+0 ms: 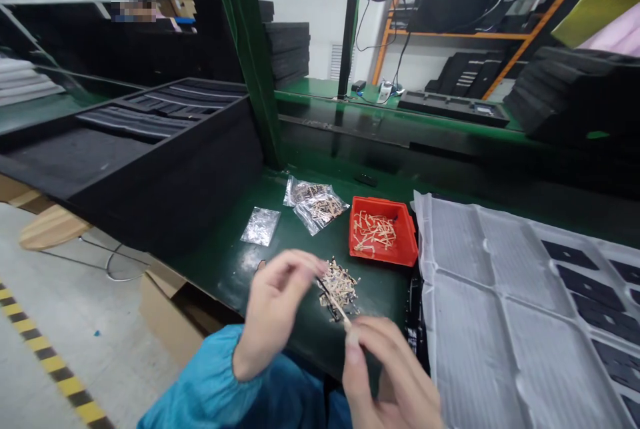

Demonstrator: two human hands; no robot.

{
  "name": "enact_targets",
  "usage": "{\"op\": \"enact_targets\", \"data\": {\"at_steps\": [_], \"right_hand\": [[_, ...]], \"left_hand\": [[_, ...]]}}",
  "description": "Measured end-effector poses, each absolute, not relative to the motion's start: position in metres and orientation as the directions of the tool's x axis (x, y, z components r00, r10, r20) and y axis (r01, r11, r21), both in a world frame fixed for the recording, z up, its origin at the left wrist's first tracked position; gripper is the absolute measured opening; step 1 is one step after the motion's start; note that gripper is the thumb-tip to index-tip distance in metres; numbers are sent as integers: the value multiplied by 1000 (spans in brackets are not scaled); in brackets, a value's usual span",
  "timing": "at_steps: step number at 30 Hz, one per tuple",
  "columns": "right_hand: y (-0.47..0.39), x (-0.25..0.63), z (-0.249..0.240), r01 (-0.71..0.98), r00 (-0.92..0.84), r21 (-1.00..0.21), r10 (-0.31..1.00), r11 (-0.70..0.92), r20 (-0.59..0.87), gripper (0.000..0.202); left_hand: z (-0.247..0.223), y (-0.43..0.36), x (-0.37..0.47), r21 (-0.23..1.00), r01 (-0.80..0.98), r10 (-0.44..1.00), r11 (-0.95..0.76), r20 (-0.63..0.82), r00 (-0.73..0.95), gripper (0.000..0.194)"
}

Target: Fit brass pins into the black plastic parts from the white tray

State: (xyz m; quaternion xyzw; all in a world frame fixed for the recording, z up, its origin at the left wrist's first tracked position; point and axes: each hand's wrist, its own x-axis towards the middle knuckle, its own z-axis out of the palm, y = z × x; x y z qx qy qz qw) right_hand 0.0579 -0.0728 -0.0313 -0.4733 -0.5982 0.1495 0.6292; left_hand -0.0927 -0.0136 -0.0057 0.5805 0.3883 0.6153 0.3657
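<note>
A thin strip (337, 307), dark at one end and cream at the other, stretches between my two hands. My left hand (277, 299) pinches it near its dark end, and the fingertips of my right hand (393, 372) close on the cream end. Just behind the strip, a loose pile of small cream and black pieces (341, 284) lies on the green tabletop (300, 256). Beyond that pile stands a red bin (407, 256) with cream strips (375, 230) inside. What exactly the strip is, I cannot tell.
Clear bags (320, 208) of similar pieces and a flatter clear bag (261, 226) lie behind my left hand. A large black foam box (165, 196) flanks the left side. Grey padded sheeting (480, 302) with black flat parts covers the right. A green post (250, 56) rises behind.
</note>
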Motion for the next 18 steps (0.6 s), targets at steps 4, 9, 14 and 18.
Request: {"op": "enact_targets", "data": {"at_steps": [4,9,14,18], "right_hand": [[-47,65,-28,425,349,-870,842,249,412,31],[-54,60,-22,-469,-133,-854,974,-225,-183,60],[-78,67,-4,-627,-314,-687,926,-367,-207,42],[-87,80,1,-616,-258,-710,939,-341,-226,45]], "left_hand": [[-4,10,-97,762,-75,718,-643,566,-404,22],[-2,13,-89,621,10,610,-784,773,-176,69],[-1,6,-83,518,95,525,-850,846,90,66],[4,4,-69,557,-7,535,-830,800,271,61]]}}
